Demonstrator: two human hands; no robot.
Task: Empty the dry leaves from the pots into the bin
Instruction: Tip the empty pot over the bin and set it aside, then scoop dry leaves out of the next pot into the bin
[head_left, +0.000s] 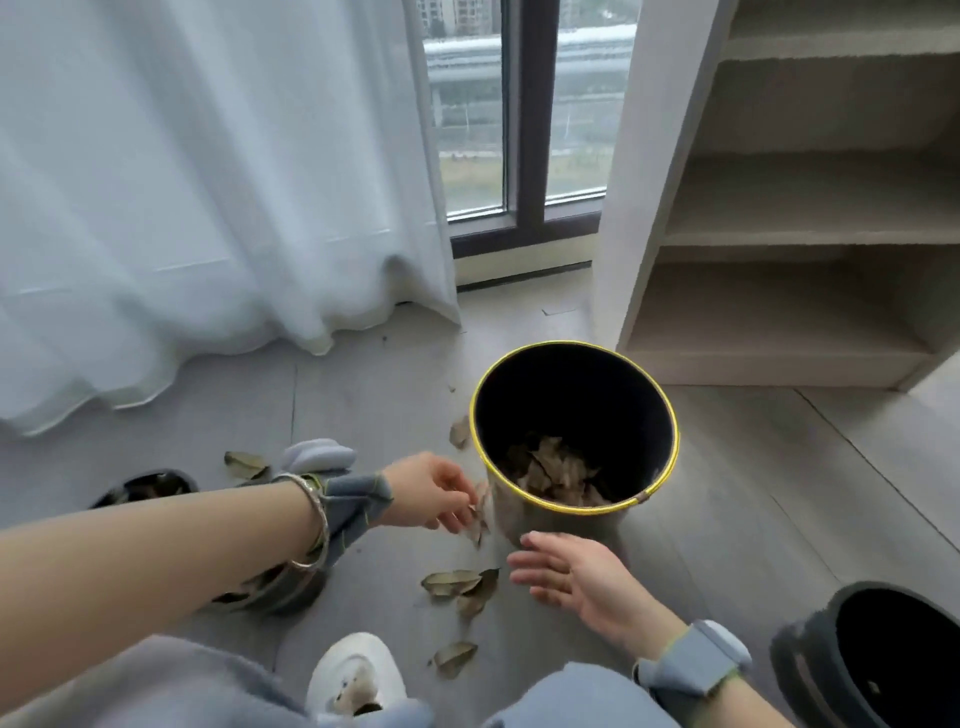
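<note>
A black bin (654, 499) with a yellow rim stands on the floor with dry leaves (556, 467) at its bottom. Just left of it, my left hand (431, 488) pinches a dry leaf (480, 506) near the floor. My right hand (576, 574) hovers open in front of the bin, fingers spread toward a small pile of loose leaves (462, 584). A dark pot (872, 654) sits empty at the lower right. Another dark pot (145, 486) holding leaves lies at the left, and a third pot (280, 592) is partly hidden under my left forearm.
More leaves lie scattered on the grey floor (727, 493): one (460, 431) beside the bin, one (244, 464) at the left, one (453, 657) near my white slipper (358, 675). A sheer curtain (208, 208) hangs behind, a window beside it, and a shelf unit (805, 208) stands at the right.
</note>
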